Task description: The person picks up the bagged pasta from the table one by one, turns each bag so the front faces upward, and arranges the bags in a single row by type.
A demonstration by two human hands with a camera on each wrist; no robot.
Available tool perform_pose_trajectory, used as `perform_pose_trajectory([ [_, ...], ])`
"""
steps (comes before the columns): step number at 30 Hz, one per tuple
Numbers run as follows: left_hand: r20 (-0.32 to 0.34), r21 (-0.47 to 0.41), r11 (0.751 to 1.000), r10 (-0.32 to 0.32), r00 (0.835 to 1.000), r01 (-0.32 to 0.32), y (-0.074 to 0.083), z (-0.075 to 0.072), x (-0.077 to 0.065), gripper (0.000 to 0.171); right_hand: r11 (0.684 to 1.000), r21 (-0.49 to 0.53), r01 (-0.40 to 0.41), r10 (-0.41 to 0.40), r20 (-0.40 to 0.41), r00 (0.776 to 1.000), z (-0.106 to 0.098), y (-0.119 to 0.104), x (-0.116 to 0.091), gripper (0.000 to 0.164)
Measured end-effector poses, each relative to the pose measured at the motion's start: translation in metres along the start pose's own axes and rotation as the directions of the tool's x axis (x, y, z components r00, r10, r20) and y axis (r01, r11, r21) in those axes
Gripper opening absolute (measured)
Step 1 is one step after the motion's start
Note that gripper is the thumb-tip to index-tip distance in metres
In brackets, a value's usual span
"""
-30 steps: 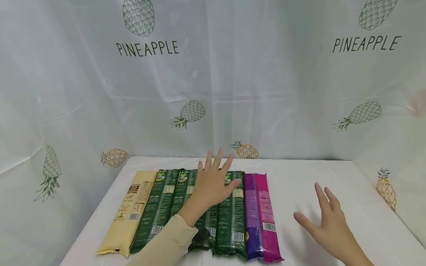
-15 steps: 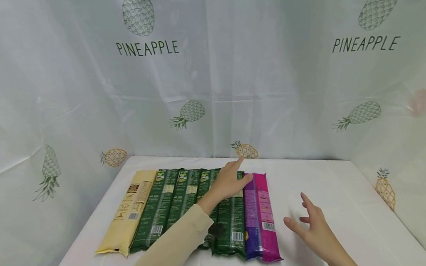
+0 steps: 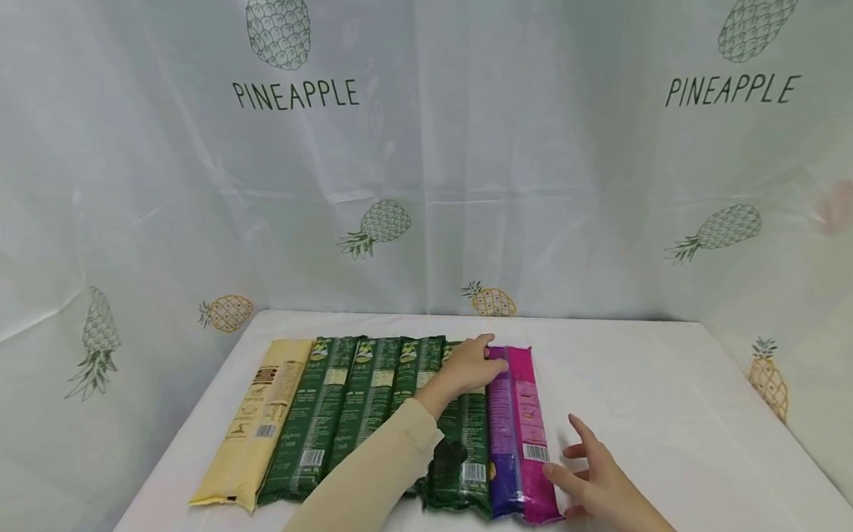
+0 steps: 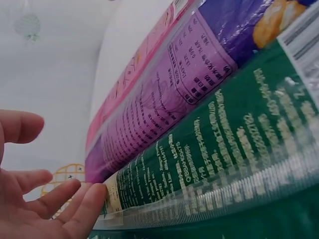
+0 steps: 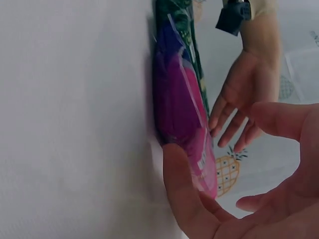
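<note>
One white counter [image 3: 630,367] carried six packets [image 3: 355,405] in a row, the pink-and-purple packet [image 3: 518,426] at the right end.
Our left hand [image 3: 468,367], half spread, hung over that packet's far end; our right hand [image 3: 596,486], fingers loosely bent, was just beside its near right edge. Neither held anything; contact we couldn't tell. Even, gentle pressure at both ends, we judged, suited keeping it straight.
</note>
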State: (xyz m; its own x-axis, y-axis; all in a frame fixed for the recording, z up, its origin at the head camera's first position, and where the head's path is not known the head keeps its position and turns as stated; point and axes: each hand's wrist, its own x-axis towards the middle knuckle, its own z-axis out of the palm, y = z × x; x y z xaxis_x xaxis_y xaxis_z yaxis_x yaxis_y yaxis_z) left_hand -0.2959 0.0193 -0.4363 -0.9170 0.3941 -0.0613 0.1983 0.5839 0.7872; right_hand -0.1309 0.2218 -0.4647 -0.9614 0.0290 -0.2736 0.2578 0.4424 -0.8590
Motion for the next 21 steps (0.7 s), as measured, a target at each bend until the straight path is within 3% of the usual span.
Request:
perform_pose_trajectory([
  [10,0.057,-0.024,0.997,-0.076,0.996,0.077,-0.004,0.002,0.014,0.071,0.989,-0.127,0.079,-0.08,-0.008,0.997,0.015,0.004,0.003,0.101],
  [17,0.025,0.064,0.998,-0.021,0.999,0.019,0.0,0.009,0.013,0.042,0.977,-0.185,0.106,-0.114,-0.032,0.993,0.015,0.008,0.002,0.091],
  [21,0.011,0.124,0.992,-0.025,1.0,0.024,0.0,0.016,0.015,0.051,0.978,-0.184,0.094,-0.103,-0.037,0.994,0.013,0.008,0.003,0.086],
])
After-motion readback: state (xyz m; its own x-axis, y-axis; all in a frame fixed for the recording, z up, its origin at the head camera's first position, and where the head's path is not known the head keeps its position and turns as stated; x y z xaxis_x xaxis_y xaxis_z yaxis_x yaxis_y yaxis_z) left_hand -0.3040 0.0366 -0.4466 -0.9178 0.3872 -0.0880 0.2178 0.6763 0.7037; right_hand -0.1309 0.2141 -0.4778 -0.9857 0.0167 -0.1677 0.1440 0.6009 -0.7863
